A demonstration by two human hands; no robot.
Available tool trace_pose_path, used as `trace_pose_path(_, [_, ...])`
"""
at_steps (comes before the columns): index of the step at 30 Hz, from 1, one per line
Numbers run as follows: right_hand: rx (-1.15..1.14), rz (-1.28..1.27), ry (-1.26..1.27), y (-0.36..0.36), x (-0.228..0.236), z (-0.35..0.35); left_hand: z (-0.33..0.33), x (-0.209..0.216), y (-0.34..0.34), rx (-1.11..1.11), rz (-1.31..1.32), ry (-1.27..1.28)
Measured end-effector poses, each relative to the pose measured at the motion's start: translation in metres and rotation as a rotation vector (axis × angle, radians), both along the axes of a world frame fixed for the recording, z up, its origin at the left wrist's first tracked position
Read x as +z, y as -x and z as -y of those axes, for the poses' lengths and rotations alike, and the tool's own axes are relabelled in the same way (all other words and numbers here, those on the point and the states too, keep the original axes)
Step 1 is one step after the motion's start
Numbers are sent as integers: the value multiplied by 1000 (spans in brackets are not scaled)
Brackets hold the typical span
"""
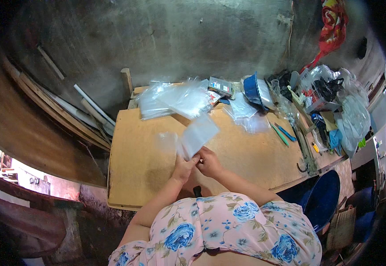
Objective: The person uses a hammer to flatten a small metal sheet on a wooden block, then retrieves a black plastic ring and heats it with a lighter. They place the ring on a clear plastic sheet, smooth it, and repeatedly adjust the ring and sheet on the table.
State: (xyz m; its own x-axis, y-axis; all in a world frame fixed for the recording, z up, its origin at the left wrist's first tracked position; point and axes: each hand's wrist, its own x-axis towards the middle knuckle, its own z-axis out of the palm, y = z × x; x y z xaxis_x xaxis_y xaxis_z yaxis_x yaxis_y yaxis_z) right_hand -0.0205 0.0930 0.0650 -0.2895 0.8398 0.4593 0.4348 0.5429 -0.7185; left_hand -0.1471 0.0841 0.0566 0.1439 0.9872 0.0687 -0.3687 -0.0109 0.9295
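Observation:
A small stack of clear plastic bags [198, 134] is held up over the near half of the wooden table. My left hand [185, 169] is closed round its lower end, thumb pointing toward the right hand. My right hand [209, 162] touches the left one, its fingers curled in a pinch at the stack's lower right corner. What exactly lies between those fingertips is hidden. To the left of the stack, a thin clear plastic sheet [167, 142] looks smeared by motion; whether it is joined to the stack I cannot tell.
Large clear plastic bags [182, 98] lie along the table's [131, 177] far edge, beside a dark box [220, 87] and a blue basin [255, 91]. Green pliers-like handles [281, 135] rest at right, near a basket [315, 103] heaped with plastic. A blue chair [323, 195] stands at lower right.

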Motion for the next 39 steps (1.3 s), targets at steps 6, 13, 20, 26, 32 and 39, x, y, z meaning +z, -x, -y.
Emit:
trace_pose_path(6, [39,23,143,2,7,-5,13,-4,2,-159,-328,-36])
trace_pose_path(13, [37,281,195,1,2,-14,8,-13,12,-34,-681,55])
trace_pose_path(20, [-154,-925,628,6,-47,-18,-14,-35,6,260,179,195])
trace_pose_path(26, [-301,-715,176,9,-14,-22,7,-14,2,357,-699,10])
trace_pose_path(32, [-267,-329,14,-2,9,-25,9,-13,3,486,-696,-261])
trace_pose_path(39, [-527,-1079,654,-28,-25,-48,-15,-27,16,472,368,338])
